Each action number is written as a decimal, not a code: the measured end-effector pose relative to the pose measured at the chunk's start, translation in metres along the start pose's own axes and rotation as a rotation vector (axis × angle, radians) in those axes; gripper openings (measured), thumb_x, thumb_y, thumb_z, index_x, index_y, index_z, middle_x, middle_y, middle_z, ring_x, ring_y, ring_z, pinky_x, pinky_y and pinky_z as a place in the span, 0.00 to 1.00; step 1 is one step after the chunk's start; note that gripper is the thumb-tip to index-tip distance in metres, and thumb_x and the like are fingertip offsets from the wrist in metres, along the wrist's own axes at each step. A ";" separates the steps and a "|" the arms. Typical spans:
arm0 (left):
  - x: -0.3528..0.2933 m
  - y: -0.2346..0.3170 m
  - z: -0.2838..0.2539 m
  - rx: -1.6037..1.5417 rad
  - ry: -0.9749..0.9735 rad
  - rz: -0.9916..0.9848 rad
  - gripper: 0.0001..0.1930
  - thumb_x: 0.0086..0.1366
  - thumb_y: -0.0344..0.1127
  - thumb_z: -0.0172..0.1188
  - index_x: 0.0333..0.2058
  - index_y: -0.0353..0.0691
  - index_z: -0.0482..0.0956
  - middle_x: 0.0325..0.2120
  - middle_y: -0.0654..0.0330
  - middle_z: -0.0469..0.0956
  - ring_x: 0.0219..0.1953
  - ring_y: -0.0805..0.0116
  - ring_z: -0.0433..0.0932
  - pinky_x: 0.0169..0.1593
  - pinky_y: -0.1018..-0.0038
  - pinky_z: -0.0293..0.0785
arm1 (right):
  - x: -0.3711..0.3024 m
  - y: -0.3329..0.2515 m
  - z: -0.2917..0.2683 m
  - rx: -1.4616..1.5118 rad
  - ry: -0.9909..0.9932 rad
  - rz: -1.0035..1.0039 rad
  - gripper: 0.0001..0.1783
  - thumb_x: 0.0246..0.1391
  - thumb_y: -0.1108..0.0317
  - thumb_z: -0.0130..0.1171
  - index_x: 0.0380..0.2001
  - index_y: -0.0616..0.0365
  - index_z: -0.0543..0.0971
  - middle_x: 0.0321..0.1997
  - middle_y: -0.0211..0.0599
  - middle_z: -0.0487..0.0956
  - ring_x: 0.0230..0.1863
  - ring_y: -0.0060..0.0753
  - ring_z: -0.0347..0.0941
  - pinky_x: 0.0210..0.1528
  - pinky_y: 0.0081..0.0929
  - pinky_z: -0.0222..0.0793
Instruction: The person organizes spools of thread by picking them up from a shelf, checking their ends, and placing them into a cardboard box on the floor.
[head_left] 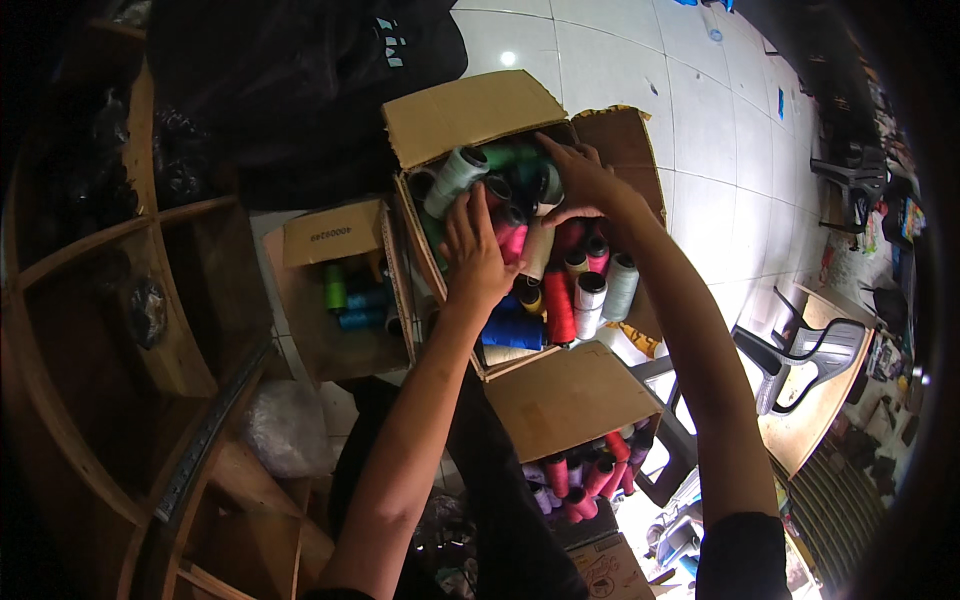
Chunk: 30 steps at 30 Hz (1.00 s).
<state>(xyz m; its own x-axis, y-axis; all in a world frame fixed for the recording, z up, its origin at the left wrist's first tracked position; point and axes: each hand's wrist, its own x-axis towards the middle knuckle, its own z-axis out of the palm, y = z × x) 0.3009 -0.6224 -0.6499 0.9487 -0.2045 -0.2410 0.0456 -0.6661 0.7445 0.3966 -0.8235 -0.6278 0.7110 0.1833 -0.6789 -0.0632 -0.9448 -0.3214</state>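
In front of me stands an open cardboard box (475, 108) packed with cones of thread in several colours. My left hand (477, 252) lies over the cones, fingers stretched out, against a pink thread cone (514, 242). Thumb and fingers of my right hand (582, 182) curve round a dark green thread cone (547, 184) near the box's far right corner. A pale grey-green thread cone (456, 182) leans beyond my left fingertips. Nearer me in the box are a red cone (559, 308), a white cone (589, 305) and a blue cone (514, 328).
A smaller box (335, 240) with green and blue cones is at the left, beside wooden shelving (150, 225). Another group of cones, red and purple (580, 480), sits below the near flap. A dark chair (800, 350) stands right on the tiled floor (730, 210).
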 end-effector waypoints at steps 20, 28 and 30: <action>0.003 -0.012 0.011 -0.036 0.072 -0.021 0.51 0.39 0.36 0.73 0.61 0.35 0.52 0.50 0.42 0.67 0.51 0.43 0.68 0.54 0.54 0.65 | -0.033 0.010 0.018 0.113 0.099 0.099 0.66 0.20 0.56 0.76 0.66 0.44 0.49 0.60 0.58 0.60 0.60 0.64 0.59 0.61 0.49 0.59; -0.010 0.007 -0.020 -0.342 0.075 -0.296 0.50 0.38 0.35 0.73 0.60 0.33 0.53 0.51 0.42 0.69 0.53 0.48 0.71 0.54 0.62 0.68 | -0.052 0.002 0.031 0.242 0.239 0.188 0.64 0.21 0.61 0.73 0.66 0.42 0.49 0.58 0.57 0.61 0.59 0.63 0.60 0.60 0.49 0.60; -0.018 0.015 -0.037 -0.483 0.099 -0.368 0.50 0.39 0.33 0.72 0.60 0.35 0.53 0.51 0.44 0.68 0.53 0.51 0.71 0.55 0.63 0.68 | -0.057 0.014 0.035 0.277 0.275 0.156 0.62 0.23 0.63 0.73 0.66 0.44 0.50 0.57 0.55 0.62 0.58 0.56 0.62 0.59 0.47 0.61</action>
<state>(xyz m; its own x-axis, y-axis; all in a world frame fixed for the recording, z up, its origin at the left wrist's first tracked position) 0.2956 -0.6021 -0.6114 0.8676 0.0602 -0.4936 0.4898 -0.2754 0.8272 0.3307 -0.8378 -0.6163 0.8361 -0.0708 -0.5439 -0.3441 -0.8399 -0.4197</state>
